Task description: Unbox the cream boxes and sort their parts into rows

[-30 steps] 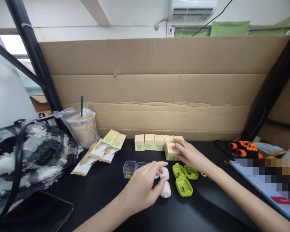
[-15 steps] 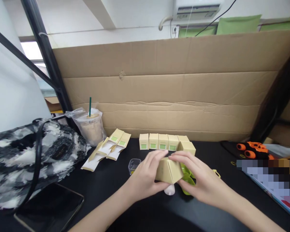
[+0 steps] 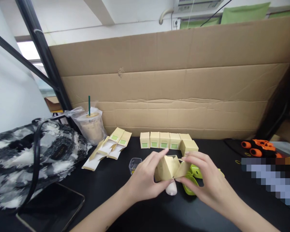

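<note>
My left hand (image 3: 145, 177) is closed around the left side of a small beige cardboard box (image 3: 164, 170), held just above the black table. My right hand (image 3: 205, 175) pinches the flap at the box's right end, which stands folded outward, with an inner flap showing. Partly hidden below the box lies a smooth white rounded object (image 3: 171, 189). Bright green pieces (image 3: 190, 187), soft-looking and with openings, lie behind my right fingers. Left of my left hand stands a small clear plastic container (image 3: 134, 165) with a bit of yellow at its bottom.
Several beige boxes with green labels (image 3: 164, 140) stand in a row before the cardboard panel (image 3: 159, 90). Flattened boxes (image 3: 111, 146) lie to the left, near a bagged drink cup (image 3: 91, 127), a fluffy handbag (image 3: 50, 151) and a phone (image 3: 50, 206). An orange toy car (image 3: 261, 148) sits right.
My right hand has shifted right, swinging the box's end flap outward so the end now gapes. My left hand keeps its hold. The view has tilted slightly.
</note>
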Motion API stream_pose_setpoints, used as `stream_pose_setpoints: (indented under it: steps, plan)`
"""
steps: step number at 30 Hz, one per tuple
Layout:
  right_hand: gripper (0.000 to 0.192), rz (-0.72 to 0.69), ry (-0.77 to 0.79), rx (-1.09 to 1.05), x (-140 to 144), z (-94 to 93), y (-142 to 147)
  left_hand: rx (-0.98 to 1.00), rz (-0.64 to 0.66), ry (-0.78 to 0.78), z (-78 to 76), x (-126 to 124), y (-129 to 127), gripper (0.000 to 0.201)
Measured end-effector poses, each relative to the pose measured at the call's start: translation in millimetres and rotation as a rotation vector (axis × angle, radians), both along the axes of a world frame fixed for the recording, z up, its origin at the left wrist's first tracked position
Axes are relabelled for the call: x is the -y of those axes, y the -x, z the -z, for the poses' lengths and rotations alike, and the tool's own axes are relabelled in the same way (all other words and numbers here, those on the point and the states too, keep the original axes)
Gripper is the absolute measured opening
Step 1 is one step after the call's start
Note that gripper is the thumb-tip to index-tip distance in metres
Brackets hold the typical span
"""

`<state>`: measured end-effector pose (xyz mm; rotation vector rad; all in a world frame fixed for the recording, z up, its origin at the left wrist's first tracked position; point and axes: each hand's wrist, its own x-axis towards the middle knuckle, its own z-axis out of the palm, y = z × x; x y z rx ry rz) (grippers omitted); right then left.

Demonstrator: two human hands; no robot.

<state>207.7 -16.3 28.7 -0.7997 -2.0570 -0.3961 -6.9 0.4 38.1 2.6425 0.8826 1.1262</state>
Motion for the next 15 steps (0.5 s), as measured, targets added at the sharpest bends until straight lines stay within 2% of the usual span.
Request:
stream_pose_setpoints:
  steps: [3, 5, 7, 11, 15]
  plan:
    - [0.033, -0.094, -0.013, -0.030, 5.0, -4.1, -1.4, 0.051, -0.021, 0.035, -0.4, -2.7, -0.3, 0.078]
    - [0.025, -0.213, 0.016, 0.002, 10.2, -7.3, -2.0, 0.063, -0.020, 0.030, -0.3, -4.6, -0.2, 0.072]
    - [0.019, -0.255, 0.033, 0.041, 14.3, -8.7, -3.3, 0.075, -0.008, 0.006, 1.0, -6.2, 0.1, 0.064]
    - [0.026, -0.128, 0.033, 0.136, 14.3, -6.7, -6.7, 0.079, 0.075, -0.104, 8.1, -9.3, -0.1, 0.057]
    - [0.026, -0.102, 0.031, 0.272, 11.5, -6.8, -4.2, 0.058, 0.116, -0.276, 12.8, -13.3, 0.3, 0.052]
